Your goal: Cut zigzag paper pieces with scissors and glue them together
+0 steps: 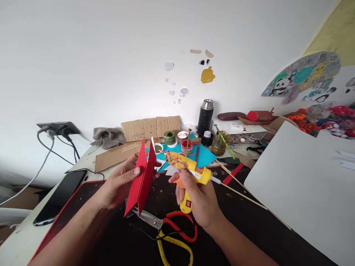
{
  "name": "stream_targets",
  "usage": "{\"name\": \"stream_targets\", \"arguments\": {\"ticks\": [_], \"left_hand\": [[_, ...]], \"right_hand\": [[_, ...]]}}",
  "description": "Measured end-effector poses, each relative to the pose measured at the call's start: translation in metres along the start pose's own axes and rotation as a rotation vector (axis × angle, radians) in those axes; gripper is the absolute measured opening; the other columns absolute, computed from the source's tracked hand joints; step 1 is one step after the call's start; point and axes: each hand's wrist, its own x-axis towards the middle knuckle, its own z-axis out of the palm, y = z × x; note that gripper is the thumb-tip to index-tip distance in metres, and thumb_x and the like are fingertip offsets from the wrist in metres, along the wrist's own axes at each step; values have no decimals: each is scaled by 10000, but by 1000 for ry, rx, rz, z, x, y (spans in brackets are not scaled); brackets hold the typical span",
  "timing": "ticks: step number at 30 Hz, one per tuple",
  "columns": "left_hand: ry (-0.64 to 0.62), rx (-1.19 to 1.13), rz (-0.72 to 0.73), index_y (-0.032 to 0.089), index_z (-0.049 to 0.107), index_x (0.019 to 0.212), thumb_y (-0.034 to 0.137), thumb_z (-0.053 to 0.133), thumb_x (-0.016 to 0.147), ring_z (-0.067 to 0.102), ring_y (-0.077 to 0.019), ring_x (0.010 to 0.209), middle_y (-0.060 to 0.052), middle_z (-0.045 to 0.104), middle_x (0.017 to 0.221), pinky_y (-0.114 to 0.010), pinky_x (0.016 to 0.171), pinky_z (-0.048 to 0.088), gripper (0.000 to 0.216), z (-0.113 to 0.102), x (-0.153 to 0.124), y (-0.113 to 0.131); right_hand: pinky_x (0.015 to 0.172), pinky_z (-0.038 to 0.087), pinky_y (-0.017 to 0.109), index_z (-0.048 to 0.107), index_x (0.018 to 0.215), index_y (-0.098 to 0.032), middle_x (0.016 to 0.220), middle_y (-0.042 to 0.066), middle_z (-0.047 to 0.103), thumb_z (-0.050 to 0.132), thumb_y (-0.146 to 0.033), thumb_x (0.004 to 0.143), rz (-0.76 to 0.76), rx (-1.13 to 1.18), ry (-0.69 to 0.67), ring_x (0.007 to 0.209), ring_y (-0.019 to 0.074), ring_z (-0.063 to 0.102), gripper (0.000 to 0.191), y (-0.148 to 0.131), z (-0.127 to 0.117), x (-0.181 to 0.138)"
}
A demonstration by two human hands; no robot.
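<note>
My left hand [119, 181] is closed on a folded piece of red corrugated card [141, 178], held upright above the black mat [249, 221]. My right hand [197, 197] grips a yellow glue gun [186, 170] by its handle, a finger on the orange trigger. The gun's nozzle points left and sits close to the upper edge of the red card. A glue stick pokes out of the back of the gun. Below both hands lie red-handled scissors [177, 225] and yellow-handled scissors [174, 247].
A black phone [59, 195] lies at the left on the table edge. A large white sheet [302, 184] covers the right side. Paint jars [169, 137], a black flask [205, 117], cardboard pieces [151, 127], blue paper and thin wooden sticks [241, 184] crowd the back. Cables hang from a wall socket [58, 128].
</note>
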Motion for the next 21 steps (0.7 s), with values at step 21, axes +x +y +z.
{"name": "stream_targets", "arguments": {"ticks": [21], "left_hand": [[61, 202, -15, 270, 896, 1139, 403, 933, 855, 791, -292, 1124, -96, 866, 1221, -338, 990, 634, 315, 10, -4, -1]], "right_hand": [[508, 437, 262, 796, 963, -182, 528, -20, 588, 643, -784, 989, -21, -20, 70, 482, 137, 534, 622, -6, -1, 2]]}}
